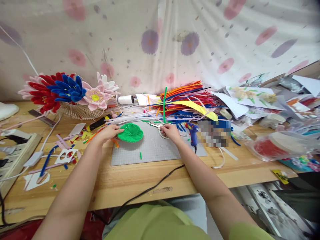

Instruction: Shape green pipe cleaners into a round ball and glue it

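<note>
1. The left hand (110, 133), center-left of the frame, pinches the left rim of a green pleated leaf disc (130, 132), its fingers closed narrowly on that edge.
2. The right hand (170, 131), just right of center, has its fingers closed around the handles of metal scissors (156, 125).
3. The disc's right rim faces a strip of gray cutting mat (155, 151) between it and the scissors' handles; the disc overlaps the mat's left edge.
4. Open room lies on the mat's lower half, where a small green scrap (140, 155) rests, and on the wooden table (130, 178) along its front edge, crossed by a black cord (150, 189).
5. At the mat's right side, a purple glue gun (193, 134) bounds the space; a heap of colored chenille stems (185, 91) crowds the far side.
6. The disc's pleats fan from its middle, its broad face turned up toward the camera, its long axis running left to right.
7. The scissors point left, toward the disc; a green stem (164, 104) rises nearly vertically above the right fingertips. Whether they grip it, I cannot tell.
</note>
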Demonstrator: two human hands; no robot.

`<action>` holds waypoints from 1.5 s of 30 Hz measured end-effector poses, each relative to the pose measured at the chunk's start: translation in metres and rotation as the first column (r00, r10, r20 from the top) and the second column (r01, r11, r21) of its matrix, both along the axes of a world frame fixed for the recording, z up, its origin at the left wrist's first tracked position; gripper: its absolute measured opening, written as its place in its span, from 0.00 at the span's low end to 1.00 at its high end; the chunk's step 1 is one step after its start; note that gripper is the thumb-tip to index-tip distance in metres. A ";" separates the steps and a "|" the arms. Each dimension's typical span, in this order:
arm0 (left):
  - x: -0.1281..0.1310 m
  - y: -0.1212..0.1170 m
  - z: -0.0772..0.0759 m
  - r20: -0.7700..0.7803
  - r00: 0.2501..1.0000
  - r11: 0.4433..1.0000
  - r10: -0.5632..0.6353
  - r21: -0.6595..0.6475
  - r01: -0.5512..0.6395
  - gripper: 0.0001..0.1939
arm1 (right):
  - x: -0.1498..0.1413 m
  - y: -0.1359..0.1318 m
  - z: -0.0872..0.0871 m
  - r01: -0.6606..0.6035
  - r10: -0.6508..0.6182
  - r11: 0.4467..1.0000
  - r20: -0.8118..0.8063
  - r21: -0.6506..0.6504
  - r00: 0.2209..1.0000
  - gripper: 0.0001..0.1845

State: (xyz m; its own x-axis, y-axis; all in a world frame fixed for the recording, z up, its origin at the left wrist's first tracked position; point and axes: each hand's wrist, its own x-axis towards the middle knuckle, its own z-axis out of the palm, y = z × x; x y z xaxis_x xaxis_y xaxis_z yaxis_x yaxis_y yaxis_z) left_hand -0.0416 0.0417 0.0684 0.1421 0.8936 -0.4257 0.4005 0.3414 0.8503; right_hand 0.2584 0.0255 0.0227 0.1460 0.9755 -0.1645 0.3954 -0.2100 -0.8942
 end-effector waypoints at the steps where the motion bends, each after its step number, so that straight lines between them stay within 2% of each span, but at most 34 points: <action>1: 0.002 0.003 0.000 -0.043 0.999 0.997 0.026 0.077 -0.023 0.17 | 0.002 0.002 0.003 0.010 -0.013 0.999 0.098 0.031 0.995 0.10; 2: 0.004 0.006 0.000 -0.089 0.993 0.980 0.081 0.190 -0.063 0.16 | 0.004 0.005 0.005 0.023 -0.035 0.997 0.186 0.067 0.982 0.10; 3: 0.006 0.009 -0.001 -0.123 0.980 0.940 0.158 0.324 -0.111 0.15 | 0.006 0.010 0.007 0.038 -0.063 0.994 0.261 0.100 0.963 0.09; 5: 0.010 0.013 -0.001 -0.101 0.945 0.814 0.311 0.541 -0.210 0.10 | 0.008 0.023 0.010 0.059 -0.114 0.986 0.381 0.153 0.918 0.08; 6: 0.012 0.015 -0.001 -0.049 0.933 0.762 0.358 0.592 -0.261 0.08 | 0.008 0.031 0.010 0.062 -0.133 0.983 0.440 0.171 0.888 0.08; 8: 0.017 0.016 0.000 0.078 0.917 0.709 0.391 0.610 -0.354 0.07 | 0.008 0.047 0.009 0.061 -0.150 0.982 0.541 0.178 0.828 0.11; 11: 0.030 0.011 0.000 0.216 0.898 0.681 0.383 0.591 -0.432 0.11 | 0.006 0.068 0.007 0.069 -0.126 0.991 0.627 0.114 0.769 0.13; 15: 0.053 -0.004 -0.003 0.330 0.896 0.730 0.298 0.527 -0.436 0.13 | 0.007 0.082 0.006 0.103 -0.100 0.994 0.658 0.035 0.747 0.12; 19: 0.076 -0.020 -0.013 0.290 0.951 0.825 0.112 0.506 -0.251 0.12 | 0.011 0.079 0.012 0.154 -0.197 0.980 0.643 0.123 0.740 0.12; 23: 0.090 -0.027 -0.018 0.118 0.989 0.859 0.088 0.494 -0.135 0.11 | 0.013 0.070 0.025 0.170 -0.238 0.971 0.665 0.166 0.708 0.13; 25: 0.095 -0.028 -0.017 -0.027 0.999 0.874 0.040 0.485 -0.022 0.12 | 0.014 0.068 0.032 0.160 -0.237 0.972 0.702 0.175 0.672 0.14; 29: 0.098 -0.032 -0.014 -0.334 0.942 0.857 -0.023 0.479 0.190 0.14 | 0.016 0.069 0.042 0.133 -0.238 0.971 0.751 0.199 0.615 0.15; 32: 0.097 -0.033 -0.015 -0.417 0.908 0.845 -0.043 0.469 0.256 0.13 | 0.019 0.071 0.047 0.129 -0.277 0.959 0.726 0.254 0.630 0.14; 35: 0.095 -0.032 -0.019 -0.424 0.902 0.838 -0.079 0.462 0.290 0.07 | 0.023 0.072 0.055 0.164 -0.329 0.939 0.653 0.301 0.683 0.14; 39: 0.094 -0.029 -0.023 -0.422 0.905 0.848 -0.062 0.456 0.270 0.05 | 0.026 0.071 0.074 0.183 -0.413 0.882 0.527 0.433 0.743 0.16; 42: 0.096 -0.029 -0.018 -0.472 0.880 0.857 0.052 0.473 0.203 0.13 | 0.019 0.067 0.090 0.132 -0.430 0.823 0.456 0.552 0.779 0.18; 43: 0.096 -0.029 -0.014 -0.472 0.872 0.841 0.128 0.518 0.156 0.15 | 0.015 0.063 0.094 0.106 -0.408 0.819 0.443 0.564 0.798 0.18; 44: 0.097 -0.029 -0.008 -0.447 0.868 0.802 0.214 0.588 0.105 0.16 | 0.011 0.059 0.097 0.069 -0.364 0.827 0.439 0.557 0.822 0.17; 45: 0.097 -0.029 0.000 -0.395 0.870 0.741 0.295 0.670 0.053 0.16 | 0.005 0.054 0.098 0.012 -0.288 0.848 0.441 0.530 0.850 0.16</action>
